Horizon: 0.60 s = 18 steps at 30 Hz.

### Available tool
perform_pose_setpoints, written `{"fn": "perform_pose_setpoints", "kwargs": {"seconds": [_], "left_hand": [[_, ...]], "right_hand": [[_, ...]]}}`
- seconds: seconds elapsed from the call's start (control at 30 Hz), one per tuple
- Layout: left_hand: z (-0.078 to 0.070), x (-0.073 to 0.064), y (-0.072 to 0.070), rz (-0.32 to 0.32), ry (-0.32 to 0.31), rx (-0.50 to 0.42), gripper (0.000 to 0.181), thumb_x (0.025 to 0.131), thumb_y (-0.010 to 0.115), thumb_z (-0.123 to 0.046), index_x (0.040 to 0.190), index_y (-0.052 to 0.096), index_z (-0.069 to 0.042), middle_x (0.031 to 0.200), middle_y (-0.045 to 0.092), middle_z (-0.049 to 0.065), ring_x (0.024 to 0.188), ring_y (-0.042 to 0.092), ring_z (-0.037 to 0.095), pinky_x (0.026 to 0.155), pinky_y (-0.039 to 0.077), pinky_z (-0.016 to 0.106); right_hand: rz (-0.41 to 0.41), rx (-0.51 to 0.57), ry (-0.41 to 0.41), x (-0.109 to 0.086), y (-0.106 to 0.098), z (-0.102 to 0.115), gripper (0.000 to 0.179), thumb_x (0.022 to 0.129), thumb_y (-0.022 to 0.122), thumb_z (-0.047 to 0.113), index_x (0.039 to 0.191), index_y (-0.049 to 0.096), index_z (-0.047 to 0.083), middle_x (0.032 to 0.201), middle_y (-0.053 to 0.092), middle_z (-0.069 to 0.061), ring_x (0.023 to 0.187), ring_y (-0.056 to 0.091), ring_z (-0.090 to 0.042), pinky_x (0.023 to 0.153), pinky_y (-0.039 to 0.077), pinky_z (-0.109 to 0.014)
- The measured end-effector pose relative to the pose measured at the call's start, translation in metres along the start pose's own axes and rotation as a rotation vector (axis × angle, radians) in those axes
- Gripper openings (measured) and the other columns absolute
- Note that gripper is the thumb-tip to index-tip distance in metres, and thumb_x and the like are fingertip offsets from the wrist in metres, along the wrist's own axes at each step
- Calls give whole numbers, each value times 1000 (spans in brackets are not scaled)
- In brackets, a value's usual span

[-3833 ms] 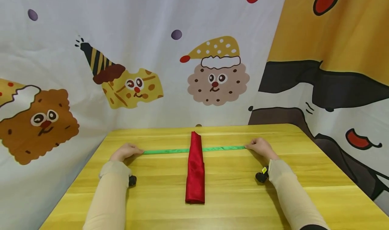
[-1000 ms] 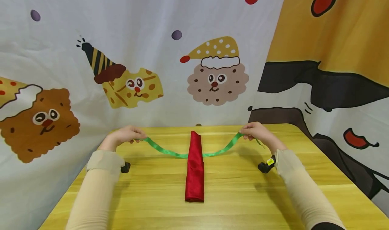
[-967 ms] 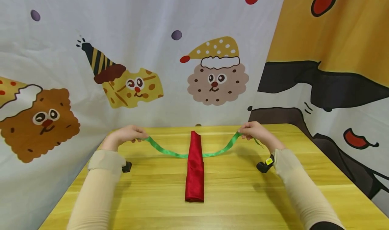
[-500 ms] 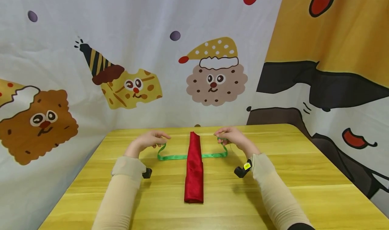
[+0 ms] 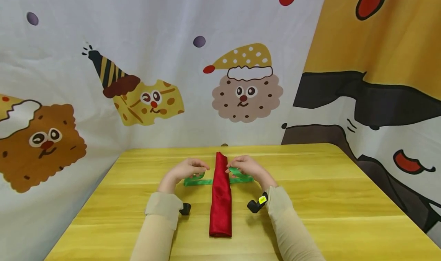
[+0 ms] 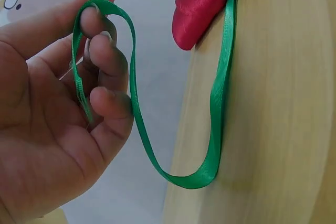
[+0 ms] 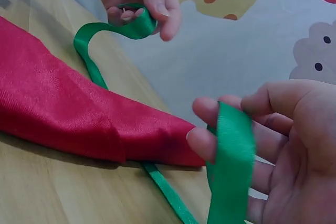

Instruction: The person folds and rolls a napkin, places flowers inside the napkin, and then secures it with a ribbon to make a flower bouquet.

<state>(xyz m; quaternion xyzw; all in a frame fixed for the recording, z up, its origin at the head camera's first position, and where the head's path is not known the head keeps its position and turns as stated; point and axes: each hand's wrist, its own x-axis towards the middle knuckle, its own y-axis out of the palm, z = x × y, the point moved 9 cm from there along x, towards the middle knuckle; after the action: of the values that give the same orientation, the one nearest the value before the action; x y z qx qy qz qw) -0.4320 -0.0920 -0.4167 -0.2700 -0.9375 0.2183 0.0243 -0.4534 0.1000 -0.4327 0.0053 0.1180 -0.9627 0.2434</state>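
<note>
A folded, tapering strip of shiny red cloth [image 5: 221,211] lies lengthwise on the table. Beneath it a green satin ribbon [image 5: 198,183] runs crosswise, coming out on both sides. My left hand [image 5: 186,170] pinches the ribbon's left end between thumb and fingers, close to the cloth's left side; in the left wrist view the ribbon [image 6: 218,98] curves up in a loose loop, its frayed end against the palm. At the cloth's right side, my right hand [image 7: 310,135] holds the other end, with the ribbon [image 7: 233,156] draped over its fingertips and hanging in a loop.
The wooden table [image 5: 327,199] extends around the cloth to a rounded far corner at right. Behind it hangs a white curtain [image 5: 193,131] printed with cartoon biscuits and cheese. A small black camera [image 5: 185,209] sits at the left wrist, another [image 5: 255,206] at the right.
Both hands have come inward from far apart to beside the red cloth. The ribbon, earlier stretched straight and then sagging, now folds back in a loop on each side.
</note>
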Motion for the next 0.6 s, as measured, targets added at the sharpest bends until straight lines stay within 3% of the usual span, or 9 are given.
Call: {"fn": "perform_pose_setpoints", "kwargs": {"seconds": [0.2, 0.37, 0.5, 0.6], "left_hand": [[-5, 0, -4, -57, -26, 43, 29, 97, 61, -23, 112, 68, 1, 86, 65, 4, 72, 52, 18, 65, 42, 32], [-11, 2, -1, -50, -3, 57, 28, 97, 61, -25, 111, 71, -3, 99, 69, 4, 80, 54, 14, 71, 43, 32], [-11, 2, 3, -24, 15, 23, 28, 100, 53, -18, 113, 70, 0, 89, 66, 4, 70, 46, 16, 64, 39, 31], [-10, 1, 5, -10, 35, 26, 30, 99, 46, -12, 113, 70, 0, 85, 62, 3, 68, 45, 15, 62, 39, 30]], "right_hand": [[32, -11, -4, 0, 1, 1, 29, 99, 41, 2, 115, 60, -12, 103, 69, -19, 75, 67, -28, 59, 46, -23], [21, -39, -16, -1, -5, 0, 29, 94, 42, -5, 115, 61, -9, 106, 68, -21, 70, 62, -19, 56, 37, -23], [39, -80, -21, -2, -5, -6, 36, 87, 41, -9, 116, 62, -7, 106, 69, -18, 66, 54, -14, 57, 31, -30], [42, -95, -16, -3, -5, -9, 34, 89, 44, -6, 118, 62, -8, 101, 70, -14, 64, 50, -14, 60, 36, -31]]}}
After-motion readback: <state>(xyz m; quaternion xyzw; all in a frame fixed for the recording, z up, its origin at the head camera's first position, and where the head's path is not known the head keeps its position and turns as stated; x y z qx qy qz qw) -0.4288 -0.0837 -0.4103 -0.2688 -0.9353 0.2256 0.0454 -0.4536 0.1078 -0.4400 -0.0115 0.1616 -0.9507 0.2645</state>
